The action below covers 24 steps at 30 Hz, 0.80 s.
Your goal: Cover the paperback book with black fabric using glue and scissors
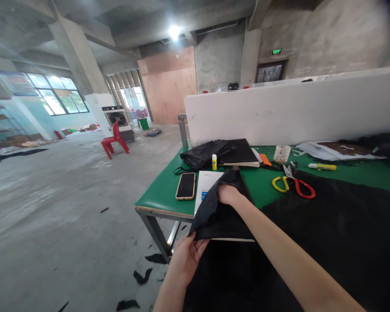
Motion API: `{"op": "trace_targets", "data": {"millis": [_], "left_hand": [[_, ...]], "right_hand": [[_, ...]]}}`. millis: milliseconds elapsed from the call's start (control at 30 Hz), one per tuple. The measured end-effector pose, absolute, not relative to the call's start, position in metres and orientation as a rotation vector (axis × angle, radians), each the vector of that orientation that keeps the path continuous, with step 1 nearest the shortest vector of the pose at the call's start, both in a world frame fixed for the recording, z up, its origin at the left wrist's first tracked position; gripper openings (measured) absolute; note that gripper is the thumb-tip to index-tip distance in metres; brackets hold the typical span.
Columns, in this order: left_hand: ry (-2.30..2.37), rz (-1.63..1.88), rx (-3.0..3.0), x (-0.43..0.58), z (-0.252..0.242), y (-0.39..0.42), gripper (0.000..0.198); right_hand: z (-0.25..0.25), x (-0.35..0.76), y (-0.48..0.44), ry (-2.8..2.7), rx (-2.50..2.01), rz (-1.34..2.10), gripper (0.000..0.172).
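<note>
A piece of black fabric (221, 221) lies at the front edge of the green table, with a thin pale edge along its near side. My left hand (189, 253) pinches its near left corner between thumb and fingers. Above it, my right hand (228, 194) reaches under a raised fold of the same fabric, which hides its fingers. A white printed sheet or booklet (208, 177) lies partly beneath the fabric. Just left of that rests a phone (186, 186) in a light case. Scissors (292, 182) with one yellow and one red handle lie open to the right.
Black sheets (208, 154), a yellow glue stick (214, 162), an orange-handled tool (265, 160) and another yellow tube (322, 167) lie on the green table (162, 184). A white panel (279, 112) stands along its back. Fabric scraps (142, 276) and a red chair (115, 141) are on the floor.
</note>
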<state>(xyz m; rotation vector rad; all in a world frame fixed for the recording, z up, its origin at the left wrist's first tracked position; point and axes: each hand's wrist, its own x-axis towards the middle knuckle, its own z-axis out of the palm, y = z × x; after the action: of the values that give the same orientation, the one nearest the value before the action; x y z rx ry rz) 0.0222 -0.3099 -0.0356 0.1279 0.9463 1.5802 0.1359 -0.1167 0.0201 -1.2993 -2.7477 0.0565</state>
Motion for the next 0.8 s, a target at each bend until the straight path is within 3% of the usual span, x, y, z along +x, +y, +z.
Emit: {"op": "trace_targets", "data": {"millis": [267,533,800], "left_hand": [[0.939,1.595,0.134,0.023,-0.036,-0.312,0.014],[0.929,1.599,0.106,0.023,-0.037,-0.310,0.023],[0.953,1.566,0.090,0.022,-0.034,-0.309,0.021]], "right_hand": [[0.009,0.086,-0.078,-2.585,-1.396,0.066,0.037],[-0.017,0.057,-0.077,-2.479,-1.264,0.142,0.063],[0.029,0.068,-0.112,-2.314,-0.976,0.092,0.040]]}}
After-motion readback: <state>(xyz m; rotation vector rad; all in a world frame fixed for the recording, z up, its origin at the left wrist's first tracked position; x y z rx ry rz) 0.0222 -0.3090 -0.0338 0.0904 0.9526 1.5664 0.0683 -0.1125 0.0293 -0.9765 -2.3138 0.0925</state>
